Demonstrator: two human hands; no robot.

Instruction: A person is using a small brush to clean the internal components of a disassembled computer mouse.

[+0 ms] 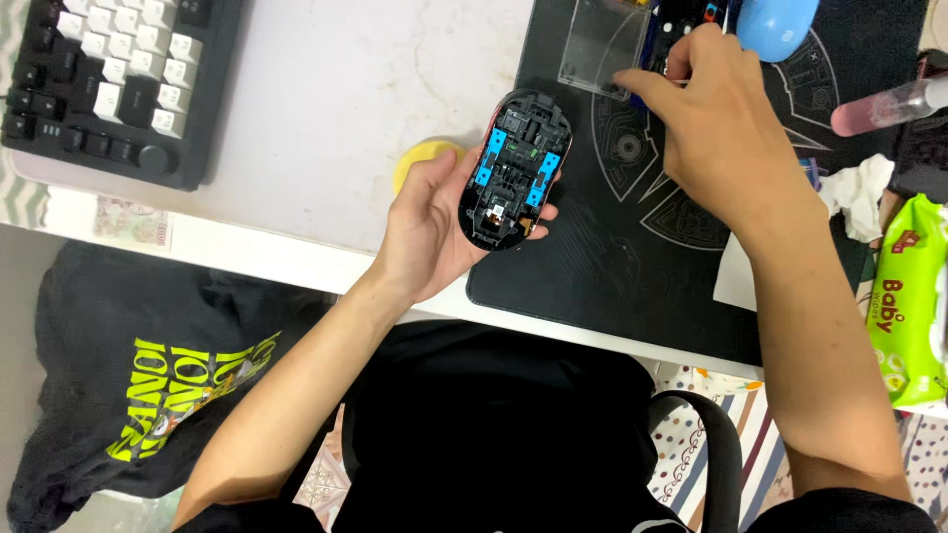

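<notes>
Opened mouse shell (515, 170), black with blue pieces inside, lies cupped in the left hand (434, 222) just above the near-left corner of the black desk mat (632, 257), its inner side turned up toward the head camera, as if held for a clear look at the parts. The fingers wrap its underside and the thumb steadies one edge, so that hand is closed around it.

The right hand (716, 128) stretches to the far edge of the mat, fingertips drawn together at a clear plastic box (597, 49); whether they pinch anything I cannot tell. A blue mouse cover (777, 25) sits just beyond it.

On the white table (336, 89), a keyboard (114, 84) fills the far-left corner and a yellow round thing (420, 158) peeks out behind the left hand. Crumpled tissue (859, 192) and a green wipes pack (910, 296) lie along the right edge.
</notes>
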